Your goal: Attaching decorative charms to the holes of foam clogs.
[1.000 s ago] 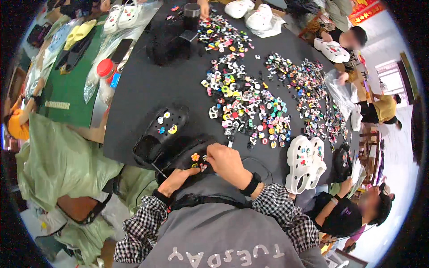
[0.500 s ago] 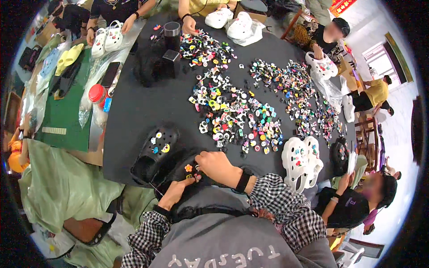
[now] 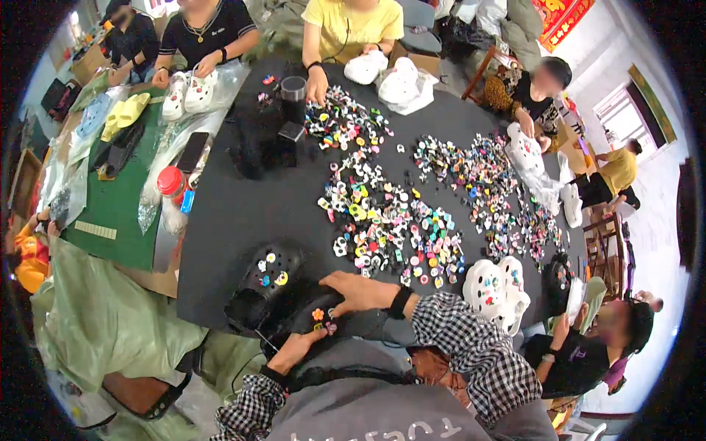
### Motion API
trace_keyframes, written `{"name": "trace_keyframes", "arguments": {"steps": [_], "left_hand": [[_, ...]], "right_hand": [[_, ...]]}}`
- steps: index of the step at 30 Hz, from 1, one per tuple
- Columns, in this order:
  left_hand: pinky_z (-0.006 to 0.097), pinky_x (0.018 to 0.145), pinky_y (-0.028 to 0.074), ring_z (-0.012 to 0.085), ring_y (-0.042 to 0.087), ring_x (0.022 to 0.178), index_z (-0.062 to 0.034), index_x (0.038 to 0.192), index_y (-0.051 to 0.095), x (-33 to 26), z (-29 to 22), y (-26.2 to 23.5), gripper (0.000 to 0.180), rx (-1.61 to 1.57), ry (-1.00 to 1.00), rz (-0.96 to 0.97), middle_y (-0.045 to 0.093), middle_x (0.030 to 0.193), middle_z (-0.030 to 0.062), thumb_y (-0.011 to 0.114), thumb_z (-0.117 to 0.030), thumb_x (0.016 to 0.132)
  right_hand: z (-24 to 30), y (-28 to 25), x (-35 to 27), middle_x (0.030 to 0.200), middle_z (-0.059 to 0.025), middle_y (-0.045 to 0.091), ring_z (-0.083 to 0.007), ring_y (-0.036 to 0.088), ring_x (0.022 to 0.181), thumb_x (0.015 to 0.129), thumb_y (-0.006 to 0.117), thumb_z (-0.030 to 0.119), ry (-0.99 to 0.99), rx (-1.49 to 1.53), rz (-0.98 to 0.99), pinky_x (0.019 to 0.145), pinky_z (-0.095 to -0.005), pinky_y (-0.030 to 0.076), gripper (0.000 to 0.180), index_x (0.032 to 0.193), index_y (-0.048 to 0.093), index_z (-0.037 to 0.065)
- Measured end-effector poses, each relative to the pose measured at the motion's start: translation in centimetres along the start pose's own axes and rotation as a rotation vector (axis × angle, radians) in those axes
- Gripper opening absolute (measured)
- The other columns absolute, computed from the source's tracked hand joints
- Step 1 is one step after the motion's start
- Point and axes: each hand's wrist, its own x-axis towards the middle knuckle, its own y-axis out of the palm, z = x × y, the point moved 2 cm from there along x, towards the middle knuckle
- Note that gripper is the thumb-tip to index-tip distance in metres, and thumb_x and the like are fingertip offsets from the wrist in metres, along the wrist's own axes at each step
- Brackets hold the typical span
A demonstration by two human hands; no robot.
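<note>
Close in front of me is a black clog (image 3: 300,303), partly hidden by my hands and dark against the table. It bears an orange flower charm (image 3: 318,314), with small yellow and pink charms beside it. My left hand (image 3: 296,350) is closed on the clog's near side, thumb by the lower charms. From the right, my right hand (image 3: 362,292) grips the clog, fingers over its upper side and thumb close to the charms. Just beyond to the left lies a second black clog (image 3: 283,259) with white, blue and yellow charms.
Heaps of colourful shoe charms (image 3: 375,213) spread over the black table (image 3: 228,220). A white clog pair (image 3: 485,290) stands at right. A dark cup (image 3: 293,99) and red-lidded jar (image 3: 170,181) are farther left. Several people handle white clogs around the table.
My right hand's fingers have gone from bunched together to stretched over the clog. The table and what lies on it appear lower in the picture, so the view has tilted up.
</note>
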Motion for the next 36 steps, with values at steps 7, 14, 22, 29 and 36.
{"name": "trace_keyframes", "arguments": {"steps": [7, 14, 22, 29, 36], "left_hand": [[0.031, 0.096, 0.041, 0.0184, 0.053, 0.109, -0.0048, 0.127, 0.052, -0.6, 0.5, -0.5, 0.048, 0.139, 0.054, 0.007, 0.058, 0.119, 0.0058, 0.065, -0.022, 0.084], [0.029, 0.095, 0.043, 0.0174, 0.053, 0.110, -0.0021, 0.132, 0.047, -1.1, -0.1, -0.4, 0.048, 0.074, -0.150, -0.007, 0.055, 0.126, 0.0066, 0.062, -0.016, 0.088], [0.031, 0.100, 0.041, 0.0185, 0.051, 0.114, -0.0026, 0.134, 0.044, -0.8, -1.0, -0.1, 0.051, 0.120, -0.147, -0.018, 0.054, 0.128, 0.0076, 0.064, -0.012, 0.087], [0.031, 0.098, 0.040, 0.0182, 0.051, 0.113, -0.0026, 0.133, 0.046, -0.3, 1.0, -0.8, 0.048, 0.050, -0.152, -0.047, 0.054, 0.127, 0.0069, 0.062, -0.016, 0.089], [0.029, 0.093, 0.042, 0.0160, 0.053, 0.106, -0.0038, 0.129, 0.051, -1.9, -3.4, 0.6, 0.045, 0.100, -0.266, -0.099, 0.057, 0.121, 0.0039, 0.063, -0.020, 0.089]], "right_hand": [[1.4, 0.7, -0.6, 0.117, -0.0223, 0.046, -0.0394, 0.048, 0.111, 0.074, 0.075, 0.023, 0.076, -0.042, -0.019, 0.094, -0.0409, 0.042, 0.065, 0.124, 0.042, 0.000], [2.8, 1.1, -0.6, 0.113, -0.0210, 0.046, -0.0412, 0.051, 0.104, 0.072, 0.076, 0.020, 0.174, -0.148, -0.096, 0.087, -0.0456, 0.046, 0.062, 0.122, 0.043, 0.004], [2.4, 1.8, -0.5, 0.110, -0.0183, 0.045, -0.0403, 0.053, 0.100, 0.073, 0.075, 0.020, 0.201, -0.188, -0.137, 0.083, -0.0461, 0.047, 0.059, 0.121, 0.042, 0.007], [2.9, 2.1, -0.1, 0.110, -0.0176, 0.045, -0.0401, 0.054, 0.101, 0.072, 0.075, 0.018, 0.261, -0.230, -0.145, 0.084, -0.0459, 0.047, 0.059, 0.121, 0.044, 0.008], [2.8, 1.8, 0.5, 0.114, -0.0190, 0.046, -0.0417, 0.052, 0.105, 0.071, 0.074, 0.016, 0.323, -0.154, -0.096, 0.087, -0.0448, 0.047, 0.060, 0.123, 0.044, 0.008]]}}
